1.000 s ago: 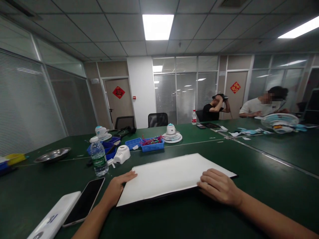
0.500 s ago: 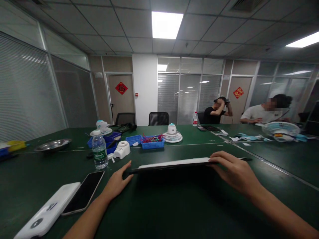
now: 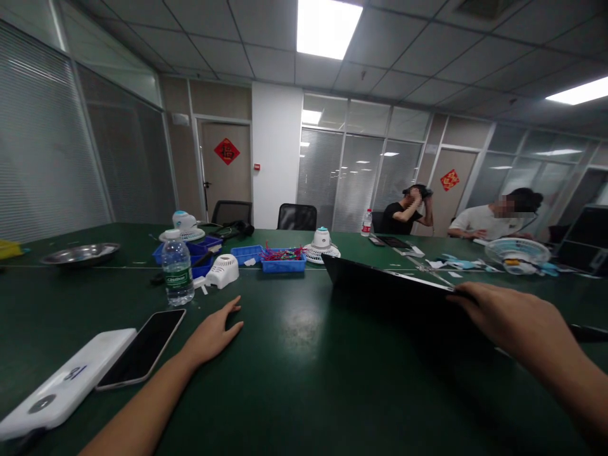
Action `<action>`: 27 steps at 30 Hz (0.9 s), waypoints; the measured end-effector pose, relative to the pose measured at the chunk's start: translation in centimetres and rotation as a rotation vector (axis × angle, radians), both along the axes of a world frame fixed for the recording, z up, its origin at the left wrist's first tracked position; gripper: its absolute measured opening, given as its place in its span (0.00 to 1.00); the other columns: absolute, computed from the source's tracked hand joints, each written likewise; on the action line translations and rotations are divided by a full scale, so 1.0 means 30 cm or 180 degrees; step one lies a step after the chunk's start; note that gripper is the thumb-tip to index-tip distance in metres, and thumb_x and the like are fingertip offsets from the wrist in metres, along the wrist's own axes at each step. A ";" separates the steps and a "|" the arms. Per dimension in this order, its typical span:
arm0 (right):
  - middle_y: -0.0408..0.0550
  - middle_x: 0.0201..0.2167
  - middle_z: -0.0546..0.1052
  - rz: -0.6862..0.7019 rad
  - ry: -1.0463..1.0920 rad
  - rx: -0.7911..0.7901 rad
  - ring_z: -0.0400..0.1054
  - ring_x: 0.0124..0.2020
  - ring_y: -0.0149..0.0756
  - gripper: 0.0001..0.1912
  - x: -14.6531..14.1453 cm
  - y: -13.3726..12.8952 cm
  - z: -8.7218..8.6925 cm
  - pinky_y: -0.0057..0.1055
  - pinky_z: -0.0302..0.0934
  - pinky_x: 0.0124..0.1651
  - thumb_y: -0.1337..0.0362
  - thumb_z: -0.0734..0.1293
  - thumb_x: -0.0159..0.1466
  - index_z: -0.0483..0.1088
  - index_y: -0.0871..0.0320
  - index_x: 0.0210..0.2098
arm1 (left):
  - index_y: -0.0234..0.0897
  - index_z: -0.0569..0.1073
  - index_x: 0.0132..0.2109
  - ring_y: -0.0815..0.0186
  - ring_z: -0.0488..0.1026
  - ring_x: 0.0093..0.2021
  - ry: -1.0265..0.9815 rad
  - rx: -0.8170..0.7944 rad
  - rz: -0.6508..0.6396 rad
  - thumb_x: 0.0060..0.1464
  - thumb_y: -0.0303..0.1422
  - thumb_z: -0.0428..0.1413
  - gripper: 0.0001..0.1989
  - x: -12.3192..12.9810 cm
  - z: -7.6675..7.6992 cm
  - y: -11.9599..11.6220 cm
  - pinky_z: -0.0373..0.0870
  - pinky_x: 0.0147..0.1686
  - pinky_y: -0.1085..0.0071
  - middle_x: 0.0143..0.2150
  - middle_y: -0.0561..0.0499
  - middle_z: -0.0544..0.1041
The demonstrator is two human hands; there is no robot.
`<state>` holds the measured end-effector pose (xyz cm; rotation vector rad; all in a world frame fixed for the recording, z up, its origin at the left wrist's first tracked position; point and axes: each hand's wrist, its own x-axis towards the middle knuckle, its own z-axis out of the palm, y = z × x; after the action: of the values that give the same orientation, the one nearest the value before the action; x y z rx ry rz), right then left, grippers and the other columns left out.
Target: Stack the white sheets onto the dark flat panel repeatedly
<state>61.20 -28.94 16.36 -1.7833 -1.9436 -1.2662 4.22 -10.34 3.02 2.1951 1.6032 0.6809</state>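
My right hand (image 3: 513, 323) grips the top edge of a thin dark board (image 3: 403, 304), which is tilted up over the right part of the green table (image 3: 285, 405). A white strip shows along the board's upper edge. My left hand (image 3: 213, 332) is open over the table with its fingers apart and nothing in it. Left of that hand are a black-screened phone (image 3: 145, 348) and a white device (image 3: 71, 380), side by side. Beyond it stands a water bottle (image 3: 177, 272) with a green label, beside a white plastic housing (image 3: 223, 271).
A blue tray (image 3: 284, 263) of red wires and a white fan part (image 3: 322, 246) stand further back. At the left is a metal dish (image 3: 82, 254). Two people sit across the table at the right, near a clear basket (image 3: 517, 253) and a red-capped bottle (image 3: 367, 223).
My left hand has let go of the board. My right hand has carried the board to the right, and it is now tilted more steeply. The view has shifted slightly.
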 end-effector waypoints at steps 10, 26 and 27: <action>0.57 0.36 0.80 -0.0033 0.0054 -0.0131 0.74 0.32 0.48 0.18 0.056 0.068 -0.002 0.39 0.63 0.32 0.54 0.59 0.68 0.76 0.58 0.45 | 0.34 0.52 0.71 0.52 0.67 0.64 0.0047 -0.0006 -0.0041 0.58 0.46 0.50 0.39 -0.005 -0.007 0.004 0.63 0.61 0.56 0.64 0.42 0.71; 0.53 0.50 0.78 0.1547 0.0027 -0.1046 0.74 0.48 0.42 0.21 -0.444 -0.122 -0.109 0.43 0.65 0.53 0.73 0.54 0.68 0.69 0.60 0.55 | 0.36 0.63 0.67 0.52 0.69 0.63 -0.0551 -0.0107 0.0101 0.61 0.55 0.43 0.37 0.015 0.004 0.022 0.62 0.63 0.55 0.62 0.43 0.74; 0.54 0.52 0.77 0.1633 0.0106 -0.1246 0.73 0.49 0.42 0.20 -0.469 -0.111 -0.133 0.43 0.65 0.53 0.73 0.55 0.68 0.69 0.60 0.56 | 0.36 0.65 0.66 0.52 0.69 0.63 -0.0654 -0.0104 0.0126 0.61 0.55 0.42 0.36 0.011 0.004 0.025 0.62 0.63 0.54 0.61 0.43 0.75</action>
<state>47.14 -32.27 12.38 -1.2849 -2.5349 -0.7189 4.55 -9.57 3.14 2.0026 1.5450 0.8555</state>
